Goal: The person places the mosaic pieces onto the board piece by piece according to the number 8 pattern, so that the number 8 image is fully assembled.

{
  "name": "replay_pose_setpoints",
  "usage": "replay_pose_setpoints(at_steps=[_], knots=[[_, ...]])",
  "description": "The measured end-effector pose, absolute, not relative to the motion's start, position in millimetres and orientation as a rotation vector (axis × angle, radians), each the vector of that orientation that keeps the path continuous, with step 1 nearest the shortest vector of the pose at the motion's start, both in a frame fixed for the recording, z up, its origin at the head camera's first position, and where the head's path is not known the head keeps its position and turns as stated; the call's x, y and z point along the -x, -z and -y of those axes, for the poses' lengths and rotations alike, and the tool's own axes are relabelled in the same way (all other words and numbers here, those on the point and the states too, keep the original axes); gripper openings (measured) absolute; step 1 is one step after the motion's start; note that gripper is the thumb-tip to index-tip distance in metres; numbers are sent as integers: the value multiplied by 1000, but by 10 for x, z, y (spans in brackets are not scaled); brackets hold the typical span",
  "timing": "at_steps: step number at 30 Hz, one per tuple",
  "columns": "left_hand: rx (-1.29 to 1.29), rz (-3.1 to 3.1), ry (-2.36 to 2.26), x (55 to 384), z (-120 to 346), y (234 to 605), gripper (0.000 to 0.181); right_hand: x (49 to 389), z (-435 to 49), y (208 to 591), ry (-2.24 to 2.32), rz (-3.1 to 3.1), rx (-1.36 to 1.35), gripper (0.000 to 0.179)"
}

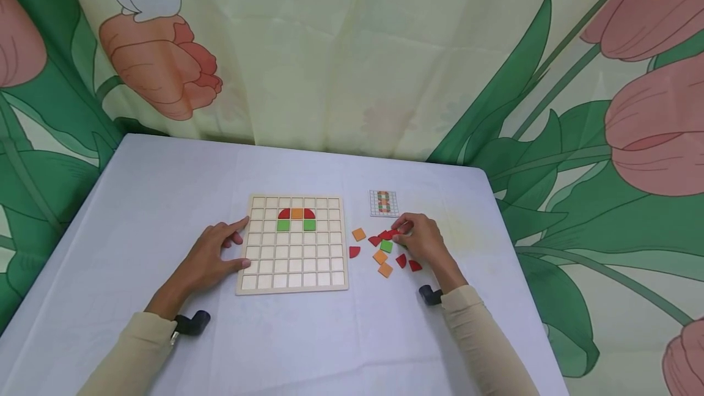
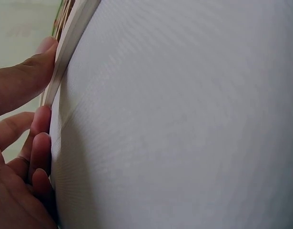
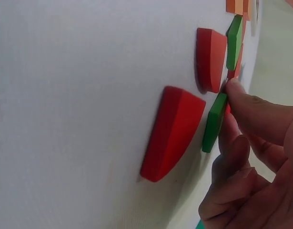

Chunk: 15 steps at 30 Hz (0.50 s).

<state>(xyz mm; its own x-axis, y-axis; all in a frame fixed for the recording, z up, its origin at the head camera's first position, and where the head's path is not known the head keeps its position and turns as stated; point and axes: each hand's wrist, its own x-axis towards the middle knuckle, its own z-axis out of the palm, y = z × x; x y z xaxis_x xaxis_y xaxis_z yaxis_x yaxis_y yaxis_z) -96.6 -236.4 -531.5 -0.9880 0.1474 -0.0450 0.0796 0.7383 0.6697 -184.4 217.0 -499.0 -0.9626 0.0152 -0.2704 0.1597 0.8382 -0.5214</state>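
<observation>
My left hand point(image 1: 211, 255) rests at the left edge of a wooden grid board point(image 1: 297, 261), thumb and index finger spread apart along it. In the left wrist view its thumb point(image 2: 29, 76) touches the board's side point(image 2: 72, 40). On the board lie two red quarter-circles, an orange square point(image 1: 297, 213) and two green squares. Right of the board, my right hand point(image 1: 423, 238) pinches a red quarter-circle tile point(image 1: 393, 233) between thumb and fingers, low over loose tiles. In the right wrist view a green tile point(image 3: 215, 121) lies beside those fingers, which partly hide the red tile.
A small pattern card point(image 1: 383, 203) with a coloured design lies behind the loose tiles. Around the right hand are orange squares point(image 1: 380, 256), a green square point(image 1: 387, 246) and red quarter-circles point(image 1: 415, 266). A white cloth covers the table point(image 1: 275, 341); a printed curtain point(image 1: 330, 66) hangs behind.
</observation>
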Motion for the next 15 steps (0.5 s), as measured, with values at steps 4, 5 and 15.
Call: replay_pose_setpoints(at_steps=[4, 5, 15], knots=[[-197, -2837, -1096, 970, 2367, 5320, 97, 1850, -2191, 4983, 818, -2765, -153, 21], [-199, -2837, -1098, 970, 2369, 5323, 97, 1848, -2195, 4983, 831, -2767, -162, 21], [-187, -2834, -1086, 973, 2365, 5321, 97, 1812, -2107, 4941, 1051, -2818, -95, 21]])
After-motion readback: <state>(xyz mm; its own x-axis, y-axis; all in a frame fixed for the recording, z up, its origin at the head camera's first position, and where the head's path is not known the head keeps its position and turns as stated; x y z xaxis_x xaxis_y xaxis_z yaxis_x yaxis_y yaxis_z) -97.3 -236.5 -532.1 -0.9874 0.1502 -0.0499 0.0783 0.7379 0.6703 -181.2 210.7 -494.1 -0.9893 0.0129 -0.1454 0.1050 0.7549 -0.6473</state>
